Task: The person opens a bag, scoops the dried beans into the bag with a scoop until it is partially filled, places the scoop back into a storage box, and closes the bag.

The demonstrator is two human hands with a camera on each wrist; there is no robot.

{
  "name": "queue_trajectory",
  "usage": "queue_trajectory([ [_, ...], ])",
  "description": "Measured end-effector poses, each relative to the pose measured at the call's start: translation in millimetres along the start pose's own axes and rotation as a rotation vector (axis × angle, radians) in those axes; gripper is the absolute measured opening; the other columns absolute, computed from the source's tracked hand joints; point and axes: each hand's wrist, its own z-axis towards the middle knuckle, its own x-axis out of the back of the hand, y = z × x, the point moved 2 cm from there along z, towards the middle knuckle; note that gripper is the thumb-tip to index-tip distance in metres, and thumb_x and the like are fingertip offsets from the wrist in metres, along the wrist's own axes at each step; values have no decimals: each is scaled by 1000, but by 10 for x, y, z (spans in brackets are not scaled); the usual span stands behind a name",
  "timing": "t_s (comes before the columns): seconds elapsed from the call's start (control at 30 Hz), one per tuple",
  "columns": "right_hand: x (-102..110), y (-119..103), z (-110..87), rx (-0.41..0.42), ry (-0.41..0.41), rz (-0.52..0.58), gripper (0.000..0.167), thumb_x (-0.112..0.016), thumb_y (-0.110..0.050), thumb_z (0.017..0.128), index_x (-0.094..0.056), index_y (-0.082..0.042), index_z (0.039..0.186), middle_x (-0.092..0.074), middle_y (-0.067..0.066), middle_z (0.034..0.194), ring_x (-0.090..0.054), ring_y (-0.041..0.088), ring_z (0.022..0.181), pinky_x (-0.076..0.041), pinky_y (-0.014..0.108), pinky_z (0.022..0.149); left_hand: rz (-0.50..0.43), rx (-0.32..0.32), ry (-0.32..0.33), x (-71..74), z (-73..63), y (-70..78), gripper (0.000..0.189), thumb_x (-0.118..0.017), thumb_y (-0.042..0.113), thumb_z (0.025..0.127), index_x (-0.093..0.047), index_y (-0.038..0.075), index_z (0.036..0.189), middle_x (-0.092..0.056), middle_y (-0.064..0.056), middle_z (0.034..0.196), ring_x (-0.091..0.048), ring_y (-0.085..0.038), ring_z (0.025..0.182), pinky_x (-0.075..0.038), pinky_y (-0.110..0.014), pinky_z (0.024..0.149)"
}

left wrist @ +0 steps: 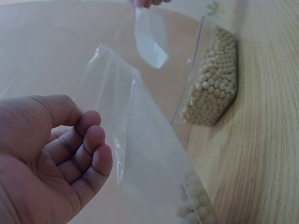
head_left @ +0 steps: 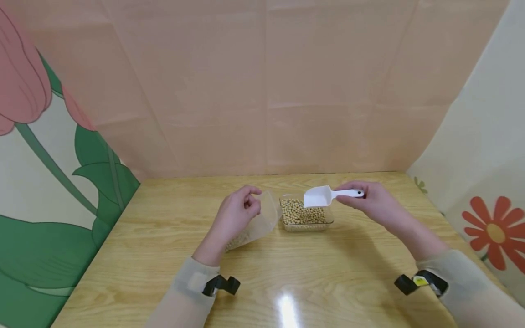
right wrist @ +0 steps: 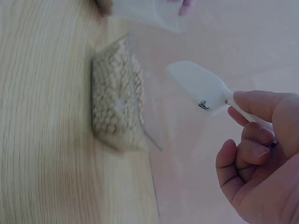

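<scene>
My right hand (head_left: 371, 200) pinches the handle of a white plastic scoop (head_left: 317, 197) between thumb and fingers. The scoop hangs above a clear box (head_left: 307, 228) full of pale soybeans (head_left: 301, 210); no beans show in it from the head view. On the left, my left hand (head_left: 239, 209) pinches the upper edge of a translucent plastic bag (left wrist: 145, 140), thumb against the fingertips and the other fingers curled. The bag stands tilted beside the box with its mouth toward it. Some beans (left wrist: 194, 200) lie low inside the bag.
A wood-grain table (head_left: 164, 214) carries the bag and the box. Behind it rises a pinkish cloth backdrop (head_left: 262, 91), with a tulip-printed panel (head_left: 37, 182) at the left and a flower-printed one (head_left: 471, 150) at the right. Each forearm wears a black camera mount (head_left: 221, 284).
</scene>
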Motion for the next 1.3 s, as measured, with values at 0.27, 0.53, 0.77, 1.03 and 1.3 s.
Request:
queue_trajectory([
  [0.27, 1, 137, 83, 71, -42, -100, 35, -79, -35, 105, -79, -11, 130, -65, 4, 87, -45, 13, 64, -40, 31, 55, 6, 4, 5, 2, -5, 4, 30, -63, 8, 108, -70, 6, 137, -71, 6, 87, -69, -13, 80, -55, -39, 73],
  [0.53, 7, 215, 141, 55, -65, -133, 35, -80, -38, 104, -80, -13, 128, -71, 4, 97, -51, 17, 72, -43, 32, 61, 2, 17, 1, 2, 1, -2, 30, -62, 9, 108, -70, 8, 137, -71, 6, 88, -69, -15, 80, -54, -40, 72],
  [0.77, 14, 215, 182, 73, -97, -176, 31, -79, -36, 104, -80, -13, 125, -77, 3, 107, -63, 21, 86, -51, 35, 73, 4, 24, 2, 1, 1, -2, 29, -64, 9, 108, -70, 9, 136, -71, 6, 87, -68, -16, 78, -54, -39, 72],
  [1.03, -7, 150, 245, 54, -152, -201, 28, -78, -38, 105, -81, -16, 122, -78, 3, 118, -71, 20, 102, -56, 43, 86, 3, 29, -3, 5, -5, 14, 30, -63, 10, 109, -70, 9, 138, -71, 6, 87, -67, -17, 76, -53, -37, 69],
  [1.3, -111, 162, 330, 38, -178, -184, 30, -78, -35, 104, -81, -12, 124, -78, 8, 123, -72, 25, 107, -58, 47, 90, -1, 35, -1, -3, -6, 7, 30, -63, 10, 109, -70, 9, 138, -71, 5, 87, -68, -17, 78, -53, -39, 71],
])
